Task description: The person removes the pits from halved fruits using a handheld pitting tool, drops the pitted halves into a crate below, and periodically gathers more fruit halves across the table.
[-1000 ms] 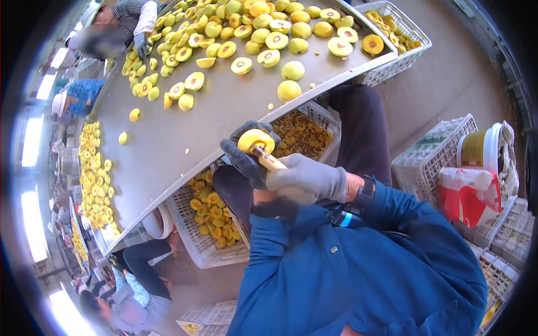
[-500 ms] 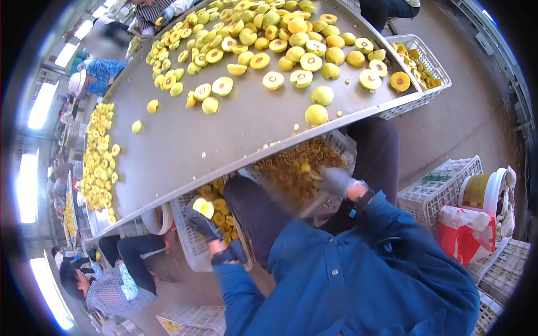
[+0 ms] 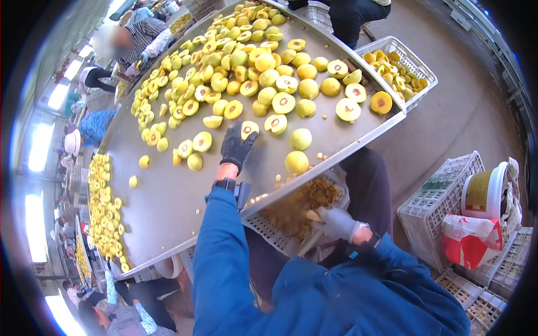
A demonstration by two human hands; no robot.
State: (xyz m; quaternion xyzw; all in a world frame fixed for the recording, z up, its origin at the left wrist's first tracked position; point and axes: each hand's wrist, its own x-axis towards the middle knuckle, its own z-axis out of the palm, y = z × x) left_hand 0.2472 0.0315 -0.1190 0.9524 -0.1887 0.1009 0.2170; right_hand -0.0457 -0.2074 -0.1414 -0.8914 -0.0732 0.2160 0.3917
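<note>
My left hand (image 3: 237, 148), in a black glove, reaches over the metal table (image 3: 185, 207). Its fingers and thumb close about a halved yellow peach (image 3: 249, 129) with the pit side up. Many more whole and halved peaches (image 3: 283, 102) lie beyond it. My right hand (image 3: 339, 225), in a pale grey glove, is closed below the table edge. A small tan piece (image 3: 314, 215) sticks out from its fingers; most of it is hidden, and its kind is unclear. Under that hand, a white crate (image 3: 269, 231) holds brown-yellow pits and scraps (image 3: 297, 210).
Pitted peach halves (image 3: 106, 207) are heaped along the table's left end. A crate of halves (image 3: 417, 61) stands past the right corner. To my right are a crate (image 3: 437, 196), a white bucket (image 3: 487, 190) and a red-white bag (image 3: 471, 241). Other people sit and stand around the table.
My left hand has left the crate of halves below the table, where it had a yellow half, and moved up onto the tabletop to another half. My right hand stays over the scraps. The view has shifted.
</note>
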